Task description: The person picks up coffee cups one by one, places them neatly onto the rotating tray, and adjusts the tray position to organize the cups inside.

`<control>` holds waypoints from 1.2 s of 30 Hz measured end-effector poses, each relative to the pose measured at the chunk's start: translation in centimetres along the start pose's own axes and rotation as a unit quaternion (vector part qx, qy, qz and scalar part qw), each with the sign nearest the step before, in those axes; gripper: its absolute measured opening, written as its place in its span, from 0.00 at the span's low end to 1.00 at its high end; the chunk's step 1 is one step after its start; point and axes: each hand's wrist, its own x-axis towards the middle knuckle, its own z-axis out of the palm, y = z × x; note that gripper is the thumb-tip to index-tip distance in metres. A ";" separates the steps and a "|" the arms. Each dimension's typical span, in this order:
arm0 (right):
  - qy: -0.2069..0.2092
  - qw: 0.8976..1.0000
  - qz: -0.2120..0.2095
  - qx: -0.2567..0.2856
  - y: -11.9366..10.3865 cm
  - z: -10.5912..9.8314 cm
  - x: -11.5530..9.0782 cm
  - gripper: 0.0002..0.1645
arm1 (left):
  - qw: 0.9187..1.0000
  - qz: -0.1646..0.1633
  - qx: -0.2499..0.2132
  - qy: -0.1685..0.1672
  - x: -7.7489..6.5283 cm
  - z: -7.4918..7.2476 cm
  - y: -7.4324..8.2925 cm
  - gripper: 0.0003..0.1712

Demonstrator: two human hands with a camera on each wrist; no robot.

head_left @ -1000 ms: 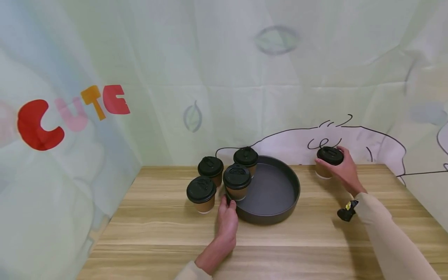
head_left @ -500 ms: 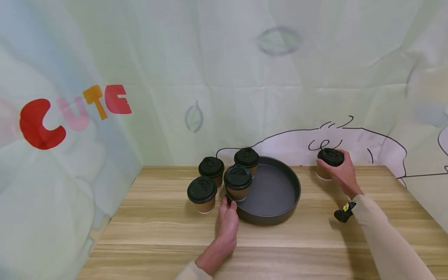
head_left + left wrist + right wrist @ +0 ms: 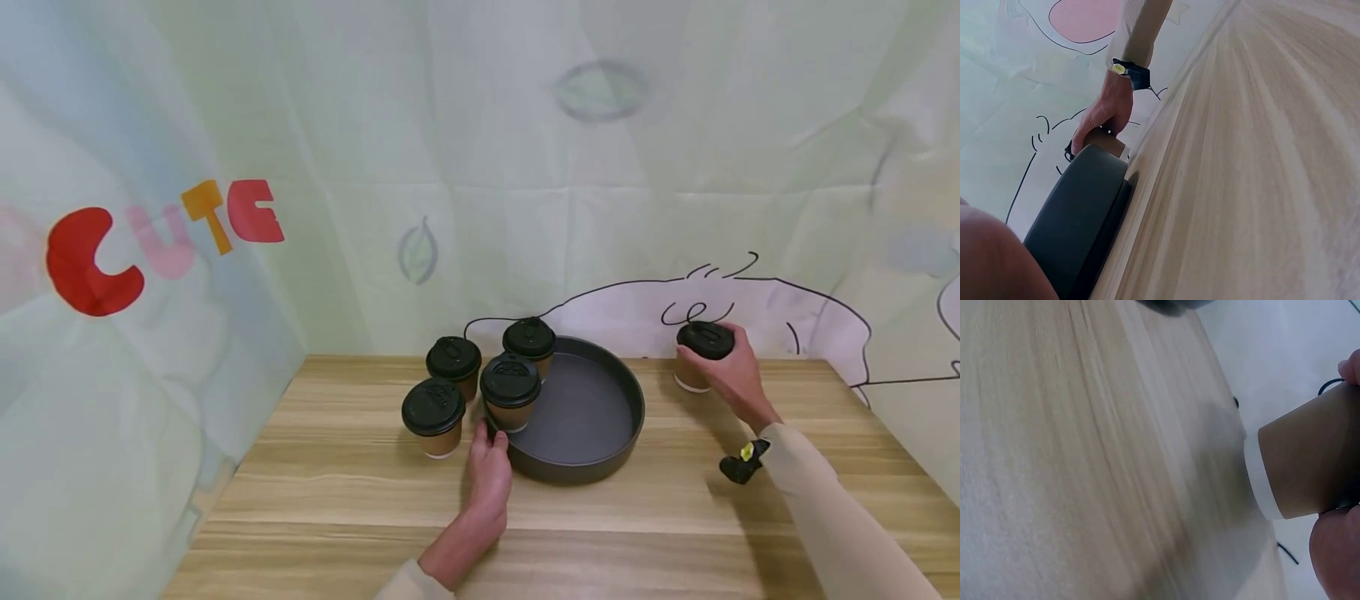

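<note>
In the head view my right hand [image 3: 731, 371] grips a brown paper coffee cup [image 3: 692, 373] with a black lid, near the table's back edge. The right wrist view shows the same cup [image 3: 1307, 456] with its white base close over the wood. My left hand [image 3: 489, 479] holds the near left rim of a round dark grey pan [image 3: 577, 473], thumb at the rim and fingers along the outer wall. Two more lidded cups, a front one [image 3: 510, 407] and a rear one [image 3: 529, 337], stand upright inside the pan at its left side.
Left of the pan, two lidded coffee cups, a nearer one [image 3: 435, 421] and a farther one [image 3: 453, 358], stand on the wooden table [image 3: 337, 483]. A printed cloth backdrop [image 3: 487, 167] hangs behind the table. The right wrist carries a black band [image 3: 744, 462].
The right hand and its cup have shifted very slightly left. The head view has tilted a little. The left hand, pan and other cups stay in place.
</note>
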 end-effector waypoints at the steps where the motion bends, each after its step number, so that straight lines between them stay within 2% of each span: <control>1: -0.001 1.000 -0.002 0.000 -0.2 0.0 0.0 0.56 | 1.000 0.000 0.000 0.001 0.0 0.0 0.0 0.35; 9: -0.005 1.000 -0.022 0.017 -2.5 0.0 -0.3 0.54 | 1.000 0.001 0.002 0.004 -0.1 0.1 0.1 0.35; 18: -0.044 0.993 -0.091 0.054 -7.2 2.1 -2.3 0.47 | 1.000 -0.003 0.006 0.005 -0.1 0.0 0.0 0.35; 22: -0.077 0.986 -0.125 0.079 -9.2 3.7 -3.6 0.45 | 1.000 -0.006 0.008 0.007 0.0 0.0 0.1 0.35; 26: -0.117 0.979 -0.139 0.096 -10.4 5.5 -4.9 0.44 | 1.000 -0.007 0.011 0.009 0.1 0.1 0.2 0.35; 36: -0.213 0.958 -0.149 0.121 -11.1 9.1 -8.9 0.45 | 1.000 0.000 0.009 0.013 0.1 0.2 0.3 0.34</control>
